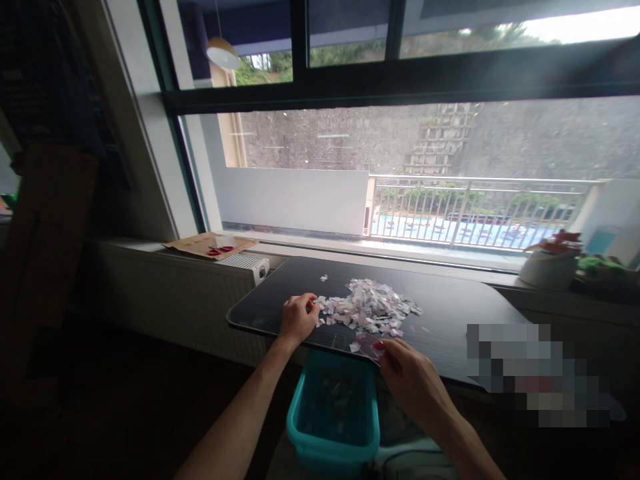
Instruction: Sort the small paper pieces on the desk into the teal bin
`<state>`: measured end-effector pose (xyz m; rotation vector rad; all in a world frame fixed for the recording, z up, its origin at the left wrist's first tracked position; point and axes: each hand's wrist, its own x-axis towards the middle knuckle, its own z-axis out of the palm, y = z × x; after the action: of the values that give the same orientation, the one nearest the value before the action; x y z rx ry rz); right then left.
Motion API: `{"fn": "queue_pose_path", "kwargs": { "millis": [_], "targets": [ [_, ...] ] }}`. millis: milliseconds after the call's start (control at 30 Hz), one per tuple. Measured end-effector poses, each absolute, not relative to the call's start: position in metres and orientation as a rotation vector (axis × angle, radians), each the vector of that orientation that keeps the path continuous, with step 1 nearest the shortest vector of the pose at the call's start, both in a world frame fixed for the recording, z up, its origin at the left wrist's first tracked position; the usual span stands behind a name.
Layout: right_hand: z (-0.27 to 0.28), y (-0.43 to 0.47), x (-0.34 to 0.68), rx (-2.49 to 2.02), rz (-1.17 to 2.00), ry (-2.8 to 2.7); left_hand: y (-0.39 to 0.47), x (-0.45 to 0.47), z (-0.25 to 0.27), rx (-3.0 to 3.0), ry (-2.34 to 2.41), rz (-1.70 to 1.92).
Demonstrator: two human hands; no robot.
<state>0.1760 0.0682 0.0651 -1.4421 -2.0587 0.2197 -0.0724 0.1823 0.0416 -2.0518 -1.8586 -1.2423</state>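
Observation:
A heap of small torn or cut paper scraps (373, 307), mostly white with some pink, lies on the dark table (445, 293). At the heap's left edge is my left hand (299, 317), its fingers curled together at the scraps; whatever they hold is too small to make out. My right hand (413, 377) is closed at the table's front edge, pinching a thin, pinkish, see-through piece (369, 347) just in front of the heap. Below the edge, between my forearms, stands a teal plastic bin (333, 443) with some scraps inside.
On the left sill, red-handled scissors (220, 251) rest on brown paper (193, 243), above a radiator (200, 283). A potted plant (550, 263) stands on the right sill. A blurred-out patch (537, 377) covers the table's right front corner. The window spans the back.

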Motion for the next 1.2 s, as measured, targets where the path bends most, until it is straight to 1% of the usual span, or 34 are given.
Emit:
{"fn": "queue_pose_path", "kwargs": {
  "millis": [133,433,600,767,867,1000,1200],
  "targets": [
    [0.070,0.065,0.178,-1.485,0.220,-2.089,0.183,-0.072,0.041,-2.043,-1.866,-1.245],
    [0.076,0.062,0.210,-1.637,0.000,-2.016,0.182,-0.072,0.042,-2.052,-1.873,-1.250],
    [0.074,0.070,0.208,-1.650,0.032,-2.043,0.182,-0.072,0.043,-2.058,-1.875,-1.245],
    [0.074,0.082,0.200,-1.496,0.187,-2.098,0.181,-0.071,0.044,-2.058,-1.879,-1.245],
    [0.074,0.080,0.200,-1.491,0.222,-2.066,0.181,-0.071,0.045,-2.060,-1.883,-1.242],
    [0.077,0.070,0.208,-1.630,0.211,-2.019,0.181,-0.071,0.045,-2.056,-1.886,-1.239],
    [0.086,0.062,0.217,-1.756,0.044,-1.929,0.183,-0.072,0.043,-2.056,-1.882,-1.243]
  ]
}}
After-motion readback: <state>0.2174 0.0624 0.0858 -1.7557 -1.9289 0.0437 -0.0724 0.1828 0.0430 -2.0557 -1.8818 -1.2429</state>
